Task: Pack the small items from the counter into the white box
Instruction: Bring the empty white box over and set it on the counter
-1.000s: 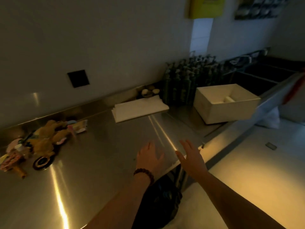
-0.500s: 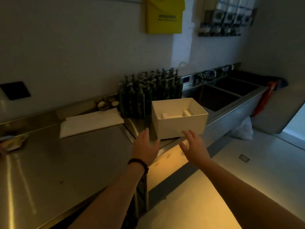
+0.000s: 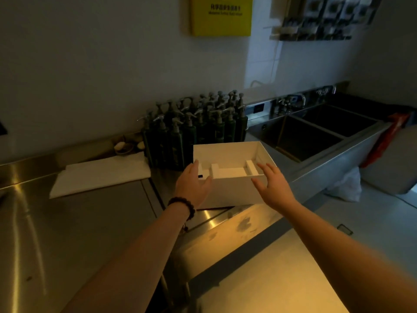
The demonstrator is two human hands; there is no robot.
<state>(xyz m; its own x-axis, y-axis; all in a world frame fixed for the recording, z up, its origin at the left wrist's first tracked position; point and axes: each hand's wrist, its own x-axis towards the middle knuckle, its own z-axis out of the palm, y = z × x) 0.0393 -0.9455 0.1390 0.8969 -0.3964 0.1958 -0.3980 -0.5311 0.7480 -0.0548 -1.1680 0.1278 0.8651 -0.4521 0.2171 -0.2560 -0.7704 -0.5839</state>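
Observation:
The white box (image 3: 234,190) stands open on the steel counter (image 3: 90,222), near its front edge, with white cardboard dividers inside. My left hand (image 3: 191,185) is spread at the box's near left corner, fingers apart, at or just touching the wall. My right hand (image 3: 272,185) hovers open at the near right corner, in front of the rim. Neither hand holds anything. The small items are out of view to the left.
Several dark pump bottles (image 3: 194,129) crowd the counter just behind the box. A folded white cloth (image 3: 99,175) lies to the left, a small dish (image 3: 124,146) behind it. A double sink (image 3: 316,129) lies to the right. A yellow sign (image 3: 221,15) hangs on the wall.
The view has swung right, away from the toys, and closer to the box. Both hands have reached forward from the counter edge to the box's near corners.

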